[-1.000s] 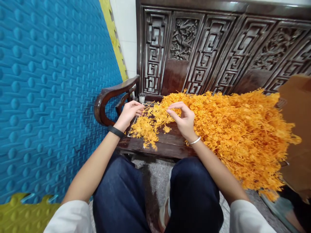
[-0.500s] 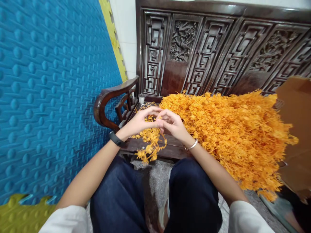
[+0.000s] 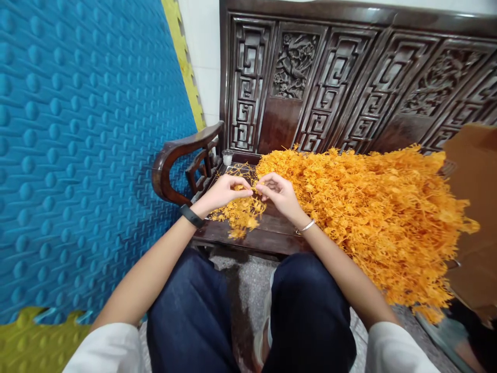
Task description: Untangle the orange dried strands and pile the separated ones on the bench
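Observation:
An orange sprig of dried or artificial flowers (image 3: 245,220) hangs just below my hands, over the front of a dark wooden bench seat (image 3: 267,235). My left hand (image 3: 230,192), with a black band at its wrist, pinches the top of the sprig between thumb and fingertips. From the other side my right hand (image 3: 280,194), with a silver bangle at the wrist, pinches at the same thin stem. A narrow gap separates the two sets of fingertips. What exactly lies inside each pinch is too small to see clearly.
A large heap of orange flower sprigs (image 3: 373,217) covers the bench to the right. Loose orange stems (image 3: 243,168) and a small cup (image 3: 227,157) lie behind my left hand. A carved backrest (image 3: 295,67), a curved armrest (image 3: 166,160) and a cardboard box (image 3: 471,228) surround the bench.
My fingertips, which were touching, have drawn slightly apart. The hanging sprig has risen and no longer dangles as low towards my knees.

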Demonstrator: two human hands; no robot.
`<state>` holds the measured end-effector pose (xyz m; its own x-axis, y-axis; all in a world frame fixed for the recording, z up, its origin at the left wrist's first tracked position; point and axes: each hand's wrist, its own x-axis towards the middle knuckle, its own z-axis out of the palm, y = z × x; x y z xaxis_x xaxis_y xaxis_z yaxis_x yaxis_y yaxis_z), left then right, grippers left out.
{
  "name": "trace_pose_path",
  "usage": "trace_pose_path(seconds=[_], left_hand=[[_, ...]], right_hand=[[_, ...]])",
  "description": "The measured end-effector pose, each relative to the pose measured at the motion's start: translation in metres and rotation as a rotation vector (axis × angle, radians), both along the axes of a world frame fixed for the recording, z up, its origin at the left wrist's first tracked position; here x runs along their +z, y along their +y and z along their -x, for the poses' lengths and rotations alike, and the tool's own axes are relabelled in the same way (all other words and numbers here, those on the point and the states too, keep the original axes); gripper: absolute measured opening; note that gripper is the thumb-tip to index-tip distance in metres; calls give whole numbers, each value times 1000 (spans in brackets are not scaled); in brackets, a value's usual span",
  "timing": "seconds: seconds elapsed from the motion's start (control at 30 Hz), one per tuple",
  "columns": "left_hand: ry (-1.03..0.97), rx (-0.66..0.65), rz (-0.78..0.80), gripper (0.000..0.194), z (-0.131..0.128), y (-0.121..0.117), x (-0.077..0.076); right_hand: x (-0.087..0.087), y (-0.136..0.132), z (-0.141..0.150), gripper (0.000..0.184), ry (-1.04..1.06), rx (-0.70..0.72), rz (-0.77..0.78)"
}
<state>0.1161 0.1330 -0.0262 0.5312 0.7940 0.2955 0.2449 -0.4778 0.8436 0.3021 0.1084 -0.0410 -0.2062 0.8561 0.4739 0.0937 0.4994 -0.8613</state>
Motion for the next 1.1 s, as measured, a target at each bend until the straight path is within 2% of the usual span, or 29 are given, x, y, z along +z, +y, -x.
trace_pose_path(seconds=[0.23, 0.3, 0.53, 0.67, 0.8, 1.1], left_hand=[[63, 181, -160, 19, -1, -9, 8], [47, 197, -190, 19, -2, -11, 9], [150, 160, -228, 15, -1, -14, 9], [141, 60, -243, 13, 0, -11, 5], [138, -13, -236, 16, 0, -9, 3], [160, -8, -273, 20, -4, -14, 7]], right_hand=[[-2, 1, -4, 31, -46, -25, -14], [-2, 2, -4, 32, -55, -30, -6], [-1, -2, 0, 33, -80, -28, 34], [2, -5, 0, 30, -138, 33, -20], [3, -6, -3, 29, -139, 54, 0], [1, -3, -4, 28, -121, 78, 35]])
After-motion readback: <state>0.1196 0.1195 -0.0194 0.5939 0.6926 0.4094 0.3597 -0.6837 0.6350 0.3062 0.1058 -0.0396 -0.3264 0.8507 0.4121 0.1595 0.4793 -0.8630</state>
